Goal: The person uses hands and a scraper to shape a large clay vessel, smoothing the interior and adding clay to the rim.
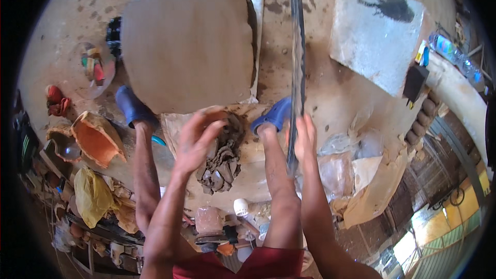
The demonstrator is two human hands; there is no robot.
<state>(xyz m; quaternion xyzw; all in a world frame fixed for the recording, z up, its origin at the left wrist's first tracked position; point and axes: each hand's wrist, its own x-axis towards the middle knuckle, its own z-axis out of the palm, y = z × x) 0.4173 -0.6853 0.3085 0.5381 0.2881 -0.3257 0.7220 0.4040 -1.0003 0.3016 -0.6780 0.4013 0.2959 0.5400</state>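
Observation:
A wide, smooth slab of grey-brown clay (188, 46) lies in front of me, with a ragged right edge and a pale sheet (256, 0) under it. My right hand (306, 142) grips a long, narrow straight bar (298, 62) near its lower end. The bar is dark, smeared with clay, and points away from me, to the right of the slab. My left hand (199, 139) holds nothing, its fingers apart and loosely bent. Below and beside it is a heap of torn clay scraps (221, 168), between my legs.
My feet in blue clogs (130, 106) stand near the slab's near corners. A pale board (377, 36) with a dark stain lies at the right. Broken orange pottery (98, 139) and a yellow plastic bag (93, 196) are at the left. Plastic bags (336, 170) lie right of my right arm.

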